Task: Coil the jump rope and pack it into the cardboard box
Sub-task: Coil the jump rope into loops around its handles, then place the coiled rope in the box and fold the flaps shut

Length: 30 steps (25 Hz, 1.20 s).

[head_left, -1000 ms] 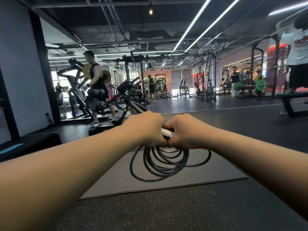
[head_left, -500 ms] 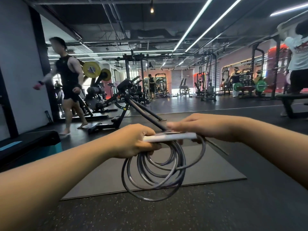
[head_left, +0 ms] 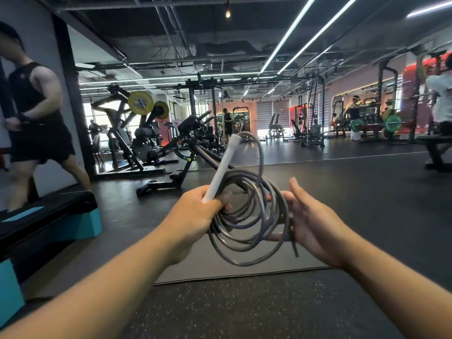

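- Left hand [head_left: 195,216] clenches the white plastic handle [head_left: 221,167], now swung up toward 1 o'clock from level.
- Right hand [head_left: 310,223], fingers spread, now cradles the dark grey coiled rope [head_left: 247,216].

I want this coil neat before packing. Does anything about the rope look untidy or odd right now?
Yes. The coil is uneven: one loop arcs up well above the rest, past the tip of the white handle in the left hand. The right hand is open, only supporting the coil's side. No cardboard box is in view.
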### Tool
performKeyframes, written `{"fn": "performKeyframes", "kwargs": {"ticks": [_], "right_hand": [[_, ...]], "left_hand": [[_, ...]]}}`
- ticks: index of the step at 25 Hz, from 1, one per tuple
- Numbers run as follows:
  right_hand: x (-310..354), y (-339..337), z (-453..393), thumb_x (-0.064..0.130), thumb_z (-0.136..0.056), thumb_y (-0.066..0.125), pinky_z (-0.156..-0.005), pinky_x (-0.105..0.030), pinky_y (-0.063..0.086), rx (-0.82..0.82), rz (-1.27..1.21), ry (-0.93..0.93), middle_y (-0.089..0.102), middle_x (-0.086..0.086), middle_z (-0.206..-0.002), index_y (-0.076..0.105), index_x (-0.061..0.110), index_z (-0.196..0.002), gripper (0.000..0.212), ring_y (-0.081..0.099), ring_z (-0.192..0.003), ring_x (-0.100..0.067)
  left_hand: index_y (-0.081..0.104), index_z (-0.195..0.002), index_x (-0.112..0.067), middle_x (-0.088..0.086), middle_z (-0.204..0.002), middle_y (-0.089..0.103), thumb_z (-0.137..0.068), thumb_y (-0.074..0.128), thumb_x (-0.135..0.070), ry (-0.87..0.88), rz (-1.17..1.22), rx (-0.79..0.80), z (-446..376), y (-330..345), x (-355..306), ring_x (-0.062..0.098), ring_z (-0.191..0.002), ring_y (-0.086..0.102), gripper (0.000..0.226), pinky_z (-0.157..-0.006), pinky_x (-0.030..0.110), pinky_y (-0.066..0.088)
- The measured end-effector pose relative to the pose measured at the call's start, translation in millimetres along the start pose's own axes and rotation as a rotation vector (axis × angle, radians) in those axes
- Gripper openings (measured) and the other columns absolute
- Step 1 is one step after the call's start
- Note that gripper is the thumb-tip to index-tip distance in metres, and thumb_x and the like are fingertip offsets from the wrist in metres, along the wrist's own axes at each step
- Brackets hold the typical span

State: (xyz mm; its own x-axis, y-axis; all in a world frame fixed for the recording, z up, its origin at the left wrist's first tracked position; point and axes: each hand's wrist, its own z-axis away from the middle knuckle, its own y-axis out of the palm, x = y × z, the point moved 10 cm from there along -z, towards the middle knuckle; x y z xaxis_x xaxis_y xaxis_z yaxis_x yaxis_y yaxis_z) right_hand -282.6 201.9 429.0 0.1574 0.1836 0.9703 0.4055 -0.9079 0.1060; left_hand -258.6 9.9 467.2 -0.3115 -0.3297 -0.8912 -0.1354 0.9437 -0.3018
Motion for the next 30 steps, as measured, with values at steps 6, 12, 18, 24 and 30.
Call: {"fn": "performKeyframes", "kwargs": {"ticks": [6, 12, 18, 24, 30], "right_hand": [[-9.3, 59.4, 5.0, 0.065, -0.08, 0.068, -0.062, -0.037, 0.057, -0.122, 0.051, -0.12, 0.076, -0.015, -0.106, 0.065, 0.023, -0.118, 0.056, 0.07, -0.08, -0.03], [-18.1, 65.8, -6.8, 0.022, -0.096, 0.065, -0.052, -0.009, 0.046, -0.361, 0.194, -0.228, 0.071, 0.002, -0.079, 0.068, 0.016, -0.096, 0.006, 0.062, -0.061, 0.004], [-33.7, 153.6, -34.9, 0.018, -0.099, 0.06, -0.069, -0.033, 0.054, -0.136, 0.308, -0.094, 0.07, -0.004, -0.08, 0.065, 0.017, -0.087, 0.013, 0.065, -0.073, -0.013], [-0.5, 332.9, -14.1, 0.019, -0.1, 0.059, -0.078, -0.044, 0.058, 0.263, 0.257, 0.246, 0.076, -0.014, -0.088, 0.067, 0.009, -0.099, 0.013, 0.071, -0.077, -0.031], [62.9, 491.1, 52.3, 0.024, -0.098, 0.063, -0.078, -0.044, 0.056, 0.526, 0.123, 0.661, 0.075, -0.003, -0.081, 0.071, 0.016, -0.095, 0.011, 0.072, -0.076, -0.021]], "left_hand": [[0.064, -0.09, -0.017, 0.002, -0.072, 0.064, -0.094, 0.06, -0.031, -0.139, -0.049, -0.488, 19.1, -17.2, 32.4, 0.02, -0.06, 0.055, 0.015, -0.055, 0.034, 0.045], [0.057, -0.104, -0.024, 0.003, -0.089, 0.071, -0.085, 0.073, -0.041, -0.122, -0.042, -0.357, 36.0, -19.9, 49.7, 0.023, -0.077, 0.072, 0.03, -0.066, 0.042, 0.061], [0.064, -0.117, -0.006, 0.018, -0.107, 0.076, -0.073, 0.083, -0.008, -0.235, 0.624, -0.362, 82.6, -79.9, 89.6, 0.03, -0.101, 0.073, 0.049, -0.087, 0.039, 0.06], [0.053, -0.134, -0.012, 0.014, -0.122, 0.072, -0.065, 0.087, -0.016, -0.356, 0.804, -0.687, 191.1, -223.5, 45.3, 0.027, -0.112, 0.069, 0.077, -0.096, 0.038, 0.055], [0.064, -0.124, -0.015, 0.008, -0.114, 0.075, -0.078, 0.078, -0.047, -0.657, 0.598, -1.039, 318.8, -343.0, -62.7, 0.025, -0.109, 0.07, 0.058, -0.103, 0.051, 0.049]]}}
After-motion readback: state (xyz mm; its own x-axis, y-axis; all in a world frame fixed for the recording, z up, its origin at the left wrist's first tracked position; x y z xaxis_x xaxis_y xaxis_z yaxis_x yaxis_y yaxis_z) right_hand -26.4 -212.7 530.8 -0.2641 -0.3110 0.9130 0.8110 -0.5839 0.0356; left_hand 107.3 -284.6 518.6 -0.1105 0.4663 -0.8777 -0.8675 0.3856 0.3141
